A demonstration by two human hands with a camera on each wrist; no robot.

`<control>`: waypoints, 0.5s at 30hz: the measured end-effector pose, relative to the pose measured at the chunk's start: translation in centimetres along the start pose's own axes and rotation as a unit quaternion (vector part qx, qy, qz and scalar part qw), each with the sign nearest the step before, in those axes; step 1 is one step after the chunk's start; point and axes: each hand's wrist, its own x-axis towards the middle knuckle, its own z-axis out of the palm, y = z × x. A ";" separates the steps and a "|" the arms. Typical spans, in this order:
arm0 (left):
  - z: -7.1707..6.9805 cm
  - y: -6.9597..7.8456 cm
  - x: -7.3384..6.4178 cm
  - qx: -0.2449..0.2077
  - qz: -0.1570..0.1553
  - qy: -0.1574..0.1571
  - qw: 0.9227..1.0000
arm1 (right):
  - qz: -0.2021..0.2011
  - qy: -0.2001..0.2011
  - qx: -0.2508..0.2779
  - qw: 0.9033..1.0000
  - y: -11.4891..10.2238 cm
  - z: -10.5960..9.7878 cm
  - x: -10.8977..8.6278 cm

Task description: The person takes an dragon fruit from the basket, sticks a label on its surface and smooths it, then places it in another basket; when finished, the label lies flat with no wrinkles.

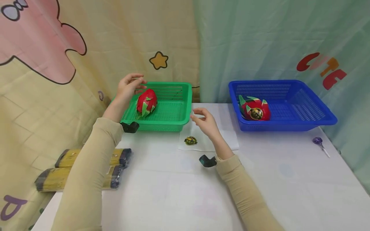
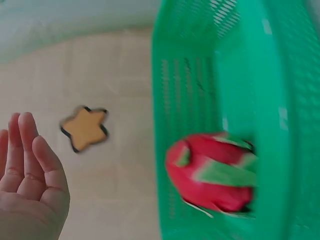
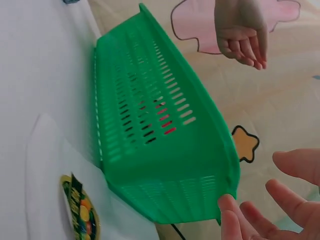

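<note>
My left hand (image 1: pixel 130 86) is raised over the left part of the green basket (image 1: pixel 173 123), holding nothing, its fingers loosely bent. Below it a red dragon fruit (image 1: pixel 146 102) with green scales lies in that basket. My right hand (image 1: pixel 206 122) hovers beside the basket's right end, with fingers relaxed and nothing in them; whether a fingertip touches the rim, I cannot tell. A second dragon fruit (image 1: pixel 261 110), bearing a round black-and-gold sticker (image 1: pixel 256 113), lies in the left part of the blue basket (image 1: pixel 289 125).
Under my right hand a white sheet or bag (image 1: pixel 228 138) with a black-and-yellow label (image 1: pixel 190 140) lies on the white table (image 1: pixel 173 192). Two yellow packages with dark ends (image 1: pixel 52 179) lie by my left forearm. A purple lollipop (image 1: pixel 318 141) is at the right edge. Curtains hang behind.
</note>
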 end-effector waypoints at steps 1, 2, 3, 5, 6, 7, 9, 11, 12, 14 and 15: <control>-0.4 -0.5 0.1 -0.004 -0.005 0.011 1.000 | 0.007 -0.001 -0.007 1.000 0.3 0.4 0.0; -0.8 -1.1 0.2 -0.004 -0.011 0.021 1.000 | 0.011 -0.003 -0.010 1.000 0.6 0.8 -0.1; -1.2 -1.6 0.2 0.000 -0.016 0.029 0.999 | 0.014 -0.004 -0.013 1.000 0.8 1.1 -0.1; -1.8 -2.7 0.2 0.012 -0.028 0.041 0.999 | 0.016 -0.005 -0.017 1.000 1.2 1.6 -0.3; -2.0 -3.2 0.2 0.019 -0.033 0.046 0.998 | 0.014 -0.007 -0.016 1.000 1.3 1.9 -0.3; -2.3 -3.6 0.2 0.029 -0.038 0.051 0.998 | 0.012 -0.008 -0.012 1.000 1.5 2.1 -0.3; -2.6 -4.5 0.2 0.052 -0.047 0.057 0.996 | 0.005 -0.010 0.001 1.000 1.6 2.5 -0.3; -2.9 -5.3 0.3 0.076 -0.056 0.062 0.994 | 0.000 -0.009 0.015 1.000 1.6 2.8 -0.3; -3.0 -5.7 0.4 0.085 -0.059 0.064 0.993 | -0.003 -0.008 0.021 1.000 1.7 2.9 -0.3; -3.1 -6.3 0.5 0.102 -0.065 0.069 0.990 | -0.003 -0.006 0.025 1.000 1.6 3.0 -0.3; -3.1 -6.6 0.6 0.109 -0.067 0.071 0.989 | -0.003 -0.005 0.025 1.000 1.6 3.0 -0.3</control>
